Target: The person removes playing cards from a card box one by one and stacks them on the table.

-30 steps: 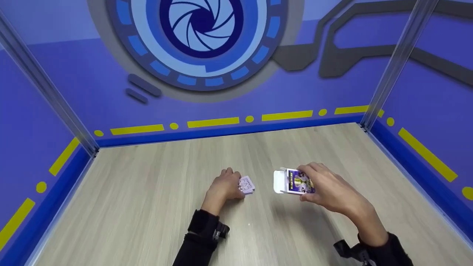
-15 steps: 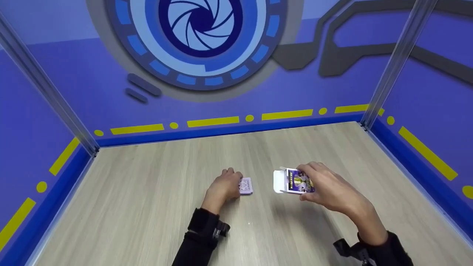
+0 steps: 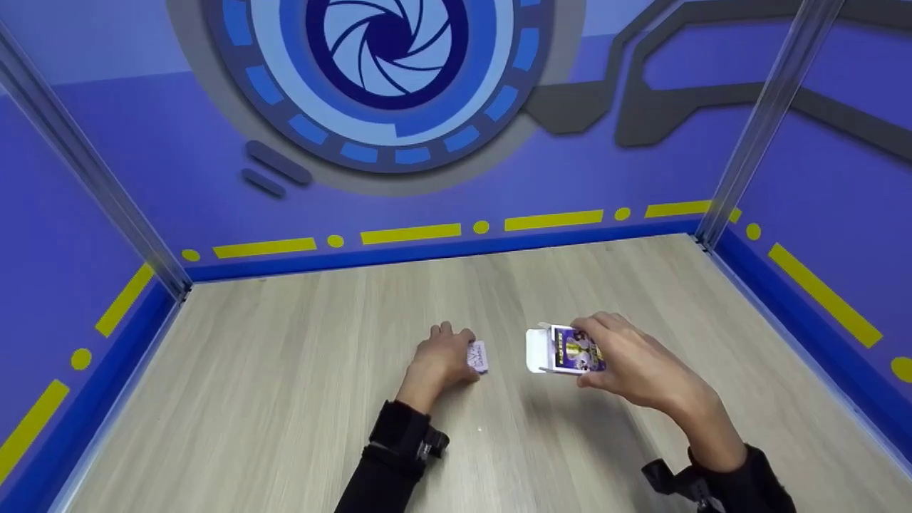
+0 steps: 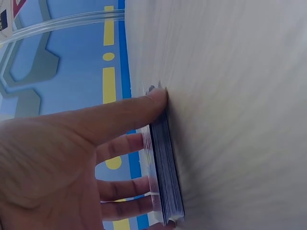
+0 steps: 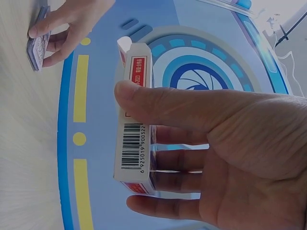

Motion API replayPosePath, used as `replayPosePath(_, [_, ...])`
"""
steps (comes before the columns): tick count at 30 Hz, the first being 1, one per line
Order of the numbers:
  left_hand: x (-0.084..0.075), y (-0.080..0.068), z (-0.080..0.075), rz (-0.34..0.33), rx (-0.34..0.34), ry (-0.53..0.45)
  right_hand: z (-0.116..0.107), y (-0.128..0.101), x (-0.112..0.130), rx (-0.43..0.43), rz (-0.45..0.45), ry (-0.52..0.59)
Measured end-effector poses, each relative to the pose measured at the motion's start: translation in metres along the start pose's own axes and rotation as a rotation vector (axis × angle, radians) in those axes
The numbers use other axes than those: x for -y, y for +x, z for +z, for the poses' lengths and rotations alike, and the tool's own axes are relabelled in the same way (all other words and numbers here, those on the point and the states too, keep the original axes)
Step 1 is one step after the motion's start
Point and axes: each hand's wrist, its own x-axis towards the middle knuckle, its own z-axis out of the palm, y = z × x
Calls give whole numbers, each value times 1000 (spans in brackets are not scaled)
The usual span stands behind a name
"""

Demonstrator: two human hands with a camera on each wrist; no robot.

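Observation:
A deck of playing cards (image 3: pixel 478 356) lies on the table, its patterned back facing up. My left hand (image 3: pixel 443 358) grips the deck from its left side; in the left wrist view the thumb presses one edge of the stacked cards (image 4: pixel 166 167) and the fingers reach around the far side. Off to the right, my right hand (image 3: pixel 627 360) holds a card box (image 3: pixel 570 349) above the table, thumb on one side and fingers on the other. The box's white flap (image 3: pixel 537 350) hangs unfolded toward the deck. A barcode shows on the box's narrow side (image 5: pixel 133 148) in the right wrist view.
The wood-grain table (image 3: pixel 285 399) is walled at the back and both sides by blue-purple panels (image 3: pixel 442 206) with yellow marks. Clear corner posts (image 3: pixel 755 121) stand at the back corners. Each wrist wears a black strap with a small camera (image 3: pixel 431 443).
My left hand has shifted slightly right along the deck, covering more of it. The deck has straightened from its earlier slant. My right hand and the card box stay nearly still.

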Motion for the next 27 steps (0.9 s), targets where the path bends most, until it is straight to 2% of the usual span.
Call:
replayPosePath(16, [3,1,1,4,-9,21,-2,-1,3,21,18,4])
replayPosePath(27, [4,-2,0,-4,-13,-46,-1,-2,2,29,19,-8])
